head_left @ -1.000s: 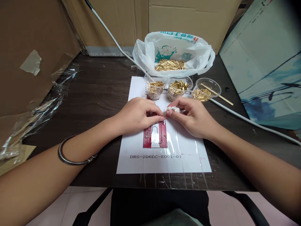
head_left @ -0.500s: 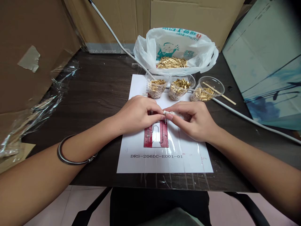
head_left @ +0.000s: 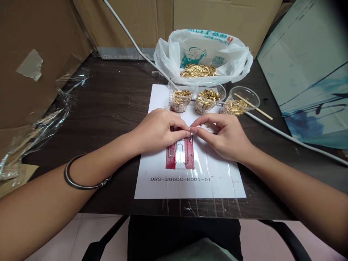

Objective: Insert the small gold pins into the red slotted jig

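Note:
My left hand (head_left: pixel 157 130) and my right hand (head_left: pixel 223 137) meet fingertip to fingertip over a white sheet (head_left: pixel 190 181) taped to the dark table. Both are pinched closed at the top edge of a red rectangular fixture (head_left: pixel 179 156) printed or laid on the sheet. My right hand covers a small white crumpled piece (head_left: pixel 208 127), mostly hidden under its fingers. What my left fingers pinch is too small to make out. A metal bangle (head_left: pixel 78 177) sits on my left wrist.
Three clear plastic cups of small brass pins (head_left: pixel 179 99) (head_left: pixel 208 99) (head_left: pixel 240 105) stand behind my hands; the right one holds a wooden stick (head_left: pixel 254 107). A white plastic bag of brass pins (head_left: pixel 201 59) lies farther back. A white cable (head_left: pixel 288 136) crosses the table. Cardboard boxes surround it.
My right hand has closed its fingers over the white crumpled piece and slid slightly left until its fingertips touch my left hand's. My left hand has stayed in place.

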Available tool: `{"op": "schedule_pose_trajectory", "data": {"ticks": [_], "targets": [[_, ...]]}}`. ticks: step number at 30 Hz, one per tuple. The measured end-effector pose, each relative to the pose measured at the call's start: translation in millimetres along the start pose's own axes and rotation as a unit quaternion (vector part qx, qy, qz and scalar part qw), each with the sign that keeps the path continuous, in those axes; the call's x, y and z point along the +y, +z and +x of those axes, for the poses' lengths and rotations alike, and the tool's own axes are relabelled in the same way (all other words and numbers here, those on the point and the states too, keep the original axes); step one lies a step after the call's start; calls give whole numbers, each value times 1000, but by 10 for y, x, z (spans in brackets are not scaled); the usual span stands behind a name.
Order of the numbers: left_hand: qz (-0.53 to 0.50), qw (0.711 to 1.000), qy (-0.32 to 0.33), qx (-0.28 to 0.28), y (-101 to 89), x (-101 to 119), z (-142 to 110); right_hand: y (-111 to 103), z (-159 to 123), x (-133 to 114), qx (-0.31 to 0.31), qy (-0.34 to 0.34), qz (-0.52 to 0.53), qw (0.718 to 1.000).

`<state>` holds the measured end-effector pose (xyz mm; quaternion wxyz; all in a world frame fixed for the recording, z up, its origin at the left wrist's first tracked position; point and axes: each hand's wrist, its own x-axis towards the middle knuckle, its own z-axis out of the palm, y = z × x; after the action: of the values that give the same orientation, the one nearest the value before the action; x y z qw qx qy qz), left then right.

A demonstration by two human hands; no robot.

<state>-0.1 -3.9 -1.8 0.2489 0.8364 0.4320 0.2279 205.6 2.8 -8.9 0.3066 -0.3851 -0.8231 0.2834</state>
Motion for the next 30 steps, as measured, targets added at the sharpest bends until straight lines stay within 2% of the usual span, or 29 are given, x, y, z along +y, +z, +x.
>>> {"op": "schedule_pose_trajectory", "data": {"ticks": [7, 17, 24, 30], "targets": [[6, 1000, 1, -7, -8, 18, 4, -20, -5, 13, -27, -31, -5, 999], [-2, 1000, 7, -2, -2, -10, 3, 0, 4, 34, -40, -14, 5, 999], [-7, 1000, 7, -1, 0, -4, 12, 46, 7, 45, 0, -49, -28, 998], [-3, 1000, 4, -3, 3, 7, 18, 14, -12, 0, -7, -65, -20, 998]]}}
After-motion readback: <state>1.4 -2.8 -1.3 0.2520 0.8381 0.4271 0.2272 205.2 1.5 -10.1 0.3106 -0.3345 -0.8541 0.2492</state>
